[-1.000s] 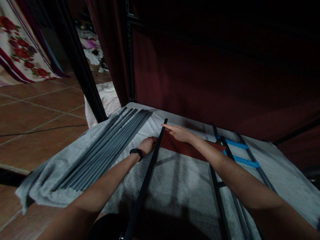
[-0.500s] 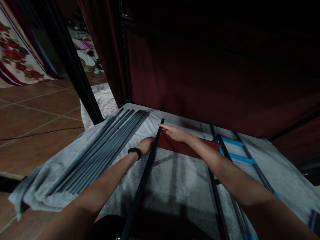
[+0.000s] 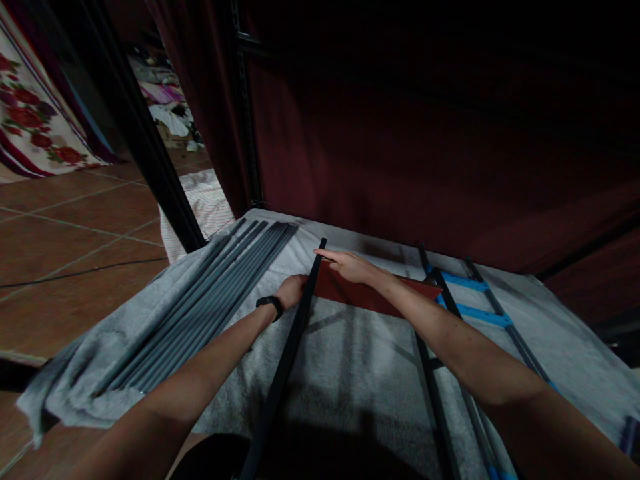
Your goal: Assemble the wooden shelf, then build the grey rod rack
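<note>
The black bar [image 3: 286, 360] runs away from us, our right hand [image 3: 351, 267] over its far end, left hand [image 3: 291, 292] against its left side, both grips unclear.

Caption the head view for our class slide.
Left hand and right hand at a dark bar beside a reddish panel, near grey rods.

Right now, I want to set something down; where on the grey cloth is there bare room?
Bare grey cloth shows between the black bar and the dark rail, nearer than the reddish board, and right of the blue strips. It is crowded at left with grey rods, and around the left hand and right hand near the bar's tip.
</note>
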The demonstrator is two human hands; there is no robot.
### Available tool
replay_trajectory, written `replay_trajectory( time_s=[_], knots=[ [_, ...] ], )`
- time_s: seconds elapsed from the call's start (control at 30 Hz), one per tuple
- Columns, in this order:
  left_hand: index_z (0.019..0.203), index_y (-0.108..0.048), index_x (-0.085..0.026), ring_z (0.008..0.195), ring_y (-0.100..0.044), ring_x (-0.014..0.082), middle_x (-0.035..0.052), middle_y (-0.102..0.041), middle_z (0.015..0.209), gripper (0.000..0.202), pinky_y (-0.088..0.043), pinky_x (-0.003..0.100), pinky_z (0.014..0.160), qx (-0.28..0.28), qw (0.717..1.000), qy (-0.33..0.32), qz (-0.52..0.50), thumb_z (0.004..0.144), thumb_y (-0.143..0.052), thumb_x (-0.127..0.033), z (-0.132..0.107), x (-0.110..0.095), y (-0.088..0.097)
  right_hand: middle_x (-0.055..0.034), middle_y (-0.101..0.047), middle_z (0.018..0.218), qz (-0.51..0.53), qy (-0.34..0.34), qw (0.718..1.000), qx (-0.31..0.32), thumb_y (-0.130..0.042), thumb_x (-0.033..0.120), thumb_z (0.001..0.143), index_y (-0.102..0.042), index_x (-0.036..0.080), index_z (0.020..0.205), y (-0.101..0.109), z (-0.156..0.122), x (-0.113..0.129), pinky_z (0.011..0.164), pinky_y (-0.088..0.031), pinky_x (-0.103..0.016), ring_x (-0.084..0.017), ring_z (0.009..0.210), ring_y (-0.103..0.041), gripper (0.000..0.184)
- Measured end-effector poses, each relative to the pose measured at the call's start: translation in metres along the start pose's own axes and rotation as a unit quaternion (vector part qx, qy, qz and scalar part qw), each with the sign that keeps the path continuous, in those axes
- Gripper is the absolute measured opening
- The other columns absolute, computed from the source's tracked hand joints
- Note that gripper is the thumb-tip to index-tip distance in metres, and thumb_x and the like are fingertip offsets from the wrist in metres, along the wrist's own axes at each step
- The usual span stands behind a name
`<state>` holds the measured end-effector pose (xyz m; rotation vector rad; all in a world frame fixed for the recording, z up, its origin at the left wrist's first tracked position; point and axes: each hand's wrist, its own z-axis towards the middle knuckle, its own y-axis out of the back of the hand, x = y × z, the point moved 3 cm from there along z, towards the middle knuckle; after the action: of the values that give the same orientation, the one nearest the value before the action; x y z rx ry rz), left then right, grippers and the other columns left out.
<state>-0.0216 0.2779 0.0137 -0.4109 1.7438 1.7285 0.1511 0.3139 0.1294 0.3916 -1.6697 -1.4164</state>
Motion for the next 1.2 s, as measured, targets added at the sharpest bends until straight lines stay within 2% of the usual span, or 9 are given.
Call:
replay_trajectory(
  time_s=[0.2,0.37,0.5,0.67,0.77,0.9,1.03,1.2],
  knots=[
    [0.091,-0.071,-0.015,0.085,-0.067,0.0216,0.0094,-0.073,0.09,0.023,-0.048,0.027,0.075,0.047,0.998,0.008,0.038,0.079,-0.051,-0.02,0.0,-0.007,0.004,0.0017,-0.052,0.142,-0.005,0.005,1.0,0.003,-0.043,0.012,0.088,-0.041,0.033,0.144,0.0,-0.003,0.004,0.107,-0.039,-0.031,-0.017,0.131,-0.048,0.06],
    [0.098,-0.069,-0.013,0.091,-0.067,0.027,0.0155,-0.071,0.097,0.026,-0.048,0.033,0.08,0.04,0.99,0.028,0.132,0.083,-0.049,-0.022,0.0,-0.012,0.001,0.0011,-0.052,0.142,-0.005,-0.01,1.0,0.011,-0.043,0.013,0.089,-0.04,0.033,0.145,0.002,-0.002,0.004,0.106,-0.04,-0.031,-0.017,0.131,-0.048,0.059],
    [0.103,-0.068,-0.015,0.09,-0.067,0.0236,0.012,-0.071,0.098,0.029,-0.048,0.029,0.078,0.05,0.995,0.009,0.086,0.082,-0.049,-0.02,0.001,-0.008,0.003,0.0013,-0.051,0.143,0.002,-0.025,1.0,0.013,-0.044,0.013,0.089,-0.038,0.033,0.146,0.003,-0.003,0.005,0.107,-0.039,-0.031,-0.017,0.132,-0.047,0.061],
    [0.09,-0.069,-0.013,0.082,-0.066,0.0211,0.0094,-0.072,0.087,0.026,-0.049,0.028,0.073,0.042,0.999,0.005,0.006,0.081,-0.046,-0.018,-0.002,-0.004,0.006,0.0,-0.05,0.143,0.009,-0.019,1.0,0.013,-0.044,0.013,0.088,-0.039,0.033,0.146,0.003,-0.003,0.005,0.107,-0.038,-0.032,-0.018,0.132,-0.047,0.061],
    [0.09,-0.069,-0.014,0.083,-0.066,0.0205,0.0093,-0.072,0.089,0.025,-0.049,0.028,0.074,0.027,0.999,-0.012,-0.016,0.081,-0.046,-0.017,-0.004,-0.006,0.003,0.0002,-0.05,0.144,0.009,-0.022,1.0,0.009,-0.045,0.013,0.087,-0.037,0.033,0.146,0.002,-0.002,0.003,0.108,-0.038,-0.032,-0.017,0.133,-0.046,0.063],
    [0.092,-0.068,-0.015,0.084,-0.066,0.0204,0.0094,-0.072,0.093,0.024,-0.049,0.028,0.077,0.013,0.999,-0.022,-0.022,0.08,-0.047,-0.016,-0.003,-0.004,0.002,0.0,-0.049,0.144,0.012,-0.031,0.999,0.0,-0.045,0.014,0.087,-0.035,0.031,0.148,0.001,-0.002,0.001,0.109,-0.037,-0.032,-0.017,0.132,-0.047,0.064],
    [0.089,-0.068,-0.014,0.084,-0.066,0.0211,0.0105,-0.072,0.091,0.021,-0.049,0.029,0.078,0.017,1.0,0.003,0.016,0.079,-0.05,-0.016,-0.005,-0.002,0.002,0.0006,-0.048,0.145,0.017,-0.03,0.999,-0.003,-0.046,0.015,0.087,-0.033,0.031,0.148,0.001,-0.002,0.0,0.109,-0.036,-0.032,-0.018,0.13,-0.049,0.065],
    [0.1,-0.066,-0.015,0.091,-0.065,0.0223,0.0121,-0.071,0.097,0.026,-0.048,0.029,0.08,0.012,1.0,0.007,0.028,0.082,-0.047,-0.014,-0.009,-0.01,0.002,-0.0004,-0.047,0.146,0.026,-0.031,0.999,-0.015,-0.047,0.016,0.087,-0.032,0.031,0.149,0.002,-0.002,-0.004,0.109,-0.037,-0.033,-0.018,0.13,-0.049,0.065]
  ],
)
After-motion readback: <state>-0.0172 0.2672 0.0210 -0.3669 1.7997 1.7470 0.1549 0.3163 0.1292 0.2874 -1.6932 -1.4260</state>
